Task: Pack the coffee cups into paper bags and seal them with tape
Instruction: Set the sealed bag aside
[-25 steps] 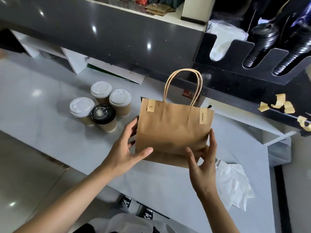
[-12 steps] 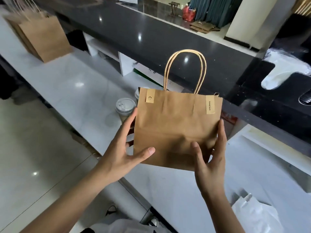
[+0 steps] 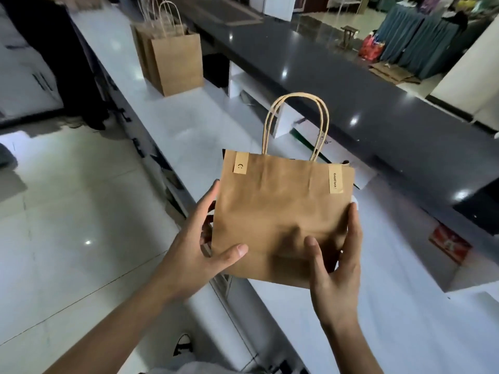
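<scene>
A small brown paper bag [image 3: 280,211] with twisted paper handles [image 3: 297,122] is held upright in the air over the white counter's near edge. Two tape strips seal its top: one with a smiley at the left corner [image 3: 240,163], one printed "Good luck" at the right [image 3: 335,179]. My left hand [image 3: 199,255] grips the bag's lower left side, thumb on the front and fingers behind. My right hand [image 3: 337,287] grips the lower right side the same way. No coffee cups are visible.
Brown paper bags [image 3: 175,58] stand together far back on the white counter [image 3: 172,125]. A raised black counter [image 3: 351,85] runs along its right side. A person in dark clothes [image 3: 67,49] stands at the upper left. Shiny floor lies to the left.
The bag has been lifted and carried left in both hands, and my view has swung left. The coffee cups dropped out of sight and the standing bags came closer.
</scene>
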A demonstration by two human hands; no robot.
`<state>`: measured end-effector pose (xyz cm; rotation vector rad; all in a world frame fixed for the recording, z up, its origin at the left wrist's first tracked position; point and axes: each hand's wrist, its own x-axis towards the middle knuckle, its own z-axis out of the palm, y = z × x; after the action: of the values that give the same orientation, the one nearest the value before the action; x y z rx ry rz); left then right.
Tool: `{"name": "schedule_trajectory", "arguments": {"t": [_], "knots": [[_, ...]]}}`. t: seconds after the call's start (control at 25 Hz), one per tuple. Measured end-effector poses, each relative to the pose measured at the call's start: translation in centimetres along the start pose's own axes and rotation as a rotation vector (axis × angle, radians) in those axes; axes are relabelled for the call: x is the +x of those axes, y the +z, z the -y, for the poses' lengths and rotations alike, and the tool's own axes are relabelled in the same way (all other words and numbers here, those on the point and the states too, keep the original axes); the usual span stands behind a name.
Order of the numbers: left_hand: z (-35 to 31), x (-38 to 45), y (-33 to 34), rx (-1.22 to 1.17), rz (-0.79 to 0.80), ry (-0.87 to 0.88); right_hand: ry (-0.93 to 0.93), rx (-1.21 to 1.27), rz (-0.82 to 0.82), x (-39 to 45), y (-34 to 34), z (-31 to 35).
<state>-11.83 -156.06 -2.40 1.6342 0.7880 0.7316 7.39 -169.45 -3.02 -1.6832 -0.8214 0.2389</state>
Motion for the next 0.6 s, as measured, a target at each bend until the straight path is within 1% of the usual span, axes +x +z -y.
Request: {"name": "schedule_trajectory", "arguments": {"t": [0.36,0.6], "knots": [[2.8,0.0,-15.8,0.054,-0.179,-0.039,-0.026,0.105,0.192,0.9,16.6,4.6],[4.9,-0.4,-22.3,0.049,-0.278,-0.084,-0.043,0.074,0.316,1.8,24.5,6.0]]}}
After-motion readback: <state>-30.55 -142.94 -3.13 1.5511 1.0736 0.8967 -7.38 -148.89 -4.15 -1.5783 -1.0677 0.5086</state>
